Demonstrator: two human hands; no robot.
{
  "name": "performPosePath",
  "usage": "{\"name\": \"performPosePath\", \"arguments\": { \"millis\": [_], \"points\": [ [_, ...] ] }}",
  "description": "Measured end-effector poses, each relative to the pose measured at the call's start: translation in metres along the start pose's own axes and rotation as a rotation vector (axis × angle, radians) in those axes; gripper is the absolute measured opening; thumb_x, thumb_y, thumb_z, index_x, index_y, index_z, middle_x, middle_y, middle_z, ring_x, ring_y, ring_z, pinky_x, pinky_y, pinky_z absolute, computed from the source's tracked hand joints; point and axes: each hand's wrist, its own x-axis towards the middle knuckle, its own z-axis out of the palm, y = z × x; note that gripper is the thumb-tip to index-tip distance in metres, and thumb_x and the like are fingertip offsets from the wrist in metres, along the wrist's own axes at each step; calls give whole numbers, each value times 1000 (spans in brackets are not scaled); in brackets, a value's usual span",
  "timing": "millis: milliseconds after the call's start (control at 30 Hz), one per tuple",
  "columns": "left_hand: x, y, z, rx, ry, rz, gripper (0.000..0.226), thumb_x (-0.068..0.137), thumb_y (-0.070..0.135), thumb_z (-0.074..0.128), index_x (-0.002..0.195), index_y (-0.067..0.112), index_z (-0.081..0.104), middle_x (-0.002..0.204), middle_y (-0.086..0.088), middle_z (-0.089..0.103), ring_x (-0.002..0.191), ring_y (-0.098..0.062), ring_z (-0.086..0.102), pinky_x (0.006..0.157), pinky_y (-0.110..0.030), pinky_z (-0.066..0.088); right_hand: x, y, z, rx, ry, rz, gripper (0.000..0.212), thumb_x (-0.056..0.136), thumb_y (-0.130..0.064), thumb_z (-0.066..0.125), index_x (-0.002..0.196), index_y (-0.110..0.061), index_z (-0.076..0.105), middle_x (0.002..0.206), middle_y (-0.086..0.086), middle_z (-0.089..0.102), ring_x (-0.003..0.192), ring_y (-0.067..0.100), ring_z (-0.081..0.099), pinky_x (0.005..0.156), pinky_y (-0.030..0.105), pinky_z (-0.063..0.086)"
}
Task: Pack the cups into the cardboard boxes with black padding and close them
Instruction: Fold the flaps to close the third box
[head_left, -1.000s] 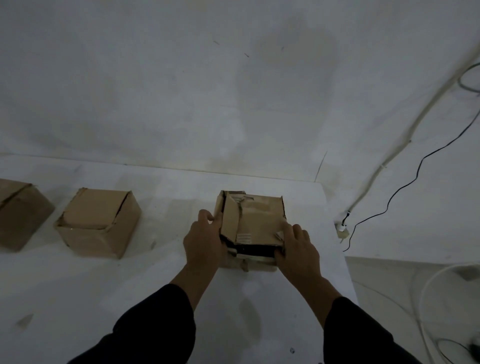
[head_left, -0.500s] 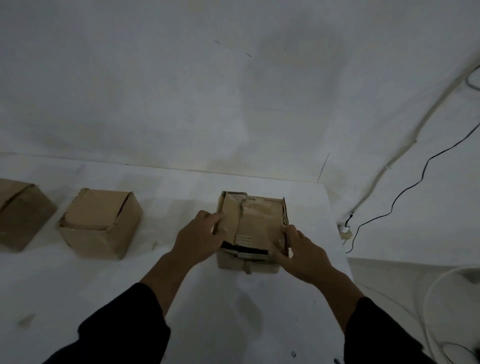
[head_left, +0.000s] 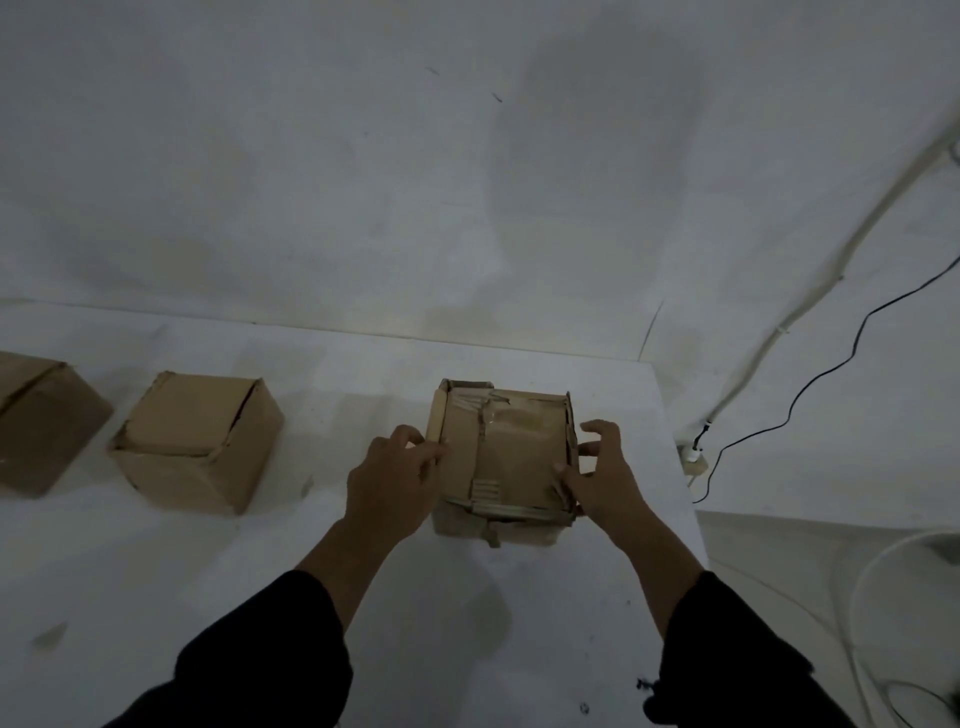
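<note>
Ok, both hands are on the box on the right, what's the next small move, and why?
Probably fold the two side flaps inward. On the box the main flap already lies flat, while the left flap and right flap stand upright, with the left hand and right hand at them.

Dim, soft shadows (grainy), edges bowed
</note>
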Motion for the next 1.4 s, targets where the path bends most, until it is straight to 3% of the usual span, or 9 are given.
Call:
{"name": "performPosePath", "arguments": {
  "millis": [100,300,433,600,733,800,900,1200,1400],
  "points": [
    [-3,4,6,64,18,29,31,91,30,49,118,29,63,119,1,55,96,-25,52,64,-27,41,3,0,6,-103,6,27,72,88,-18,61,145,-25,18,125,9,48,101,27,57,89,46,50],
    [-4,10,13,122,-3,-15,38,90,38,44,123,28,60,124,-3,54,93,-28,57,68,-32,48,-5,-3,16,-245,4,-18,63,94,-16,48,148,-24,15,134,15,37,113,38,51,89,42,43],
    [-14,5,13,-140,-38,-23,63,84,59,25,125,25,59,124,-2,55,87,-22,62,70,-29,52,-12,6,9,112,20,29,66,90,-21,61,145,-26,24,130,6,48,105,26,58,89,44,52],
    [-16,11,9,-381,67,-156,32,96,27,48,126,29,58,123,2,62,101,-17,63,83,-26,49,-20,12,3,417,-65,111,49,89,-24,64,135,-19,45,123,-5,51,88,4,59,66,24,52],
    [-11,16,11,-662,70,-426,54,84,19,61,132,36,45,110,4,62,100,-21,64,87,-44,54,-18,16,2,505,-122,166,43,90,-31,61,131,-26,50,117,0,60,98,11,61,78,33,54],
    [-8,17,12,-661,58,-468,53,79,18,62,130,29,52,112,0,65,97,-25,65,84,-47,55,-17,21,3,470,-121,129,52,88,-25,65,136,-25,46,122,6,58,109,22,58,78,33,53],
    [-6,20,9,-561,72,-426,46,74,17,62,120,20,64,112,-5,69,98,-25,65,82,-42,56,-16,30,4,435,-94,82,59,86,-16,68,140,-20,44,125,12,56,112,27,57,79,36,55],
    [-14,6,-6,-476,134,-498,44,73,11,68,116,16,65,111,-4,69,101,-22,63,76,-26,45,-16,22,31,387,-90,47,57,84,-14,70,136,-21,47,118,14,61,106,30,62,82,43,57],
    [-20,-28,-20,-555,170,-568,35,71,9,69,104,17,59,95,5,63,81,-13,56,63,-22,39,-19,4,66,364,-99,47,60,83,-17,71,138,-22,47,118,11,64,106,27,63,86,46,56]
  ]
}}
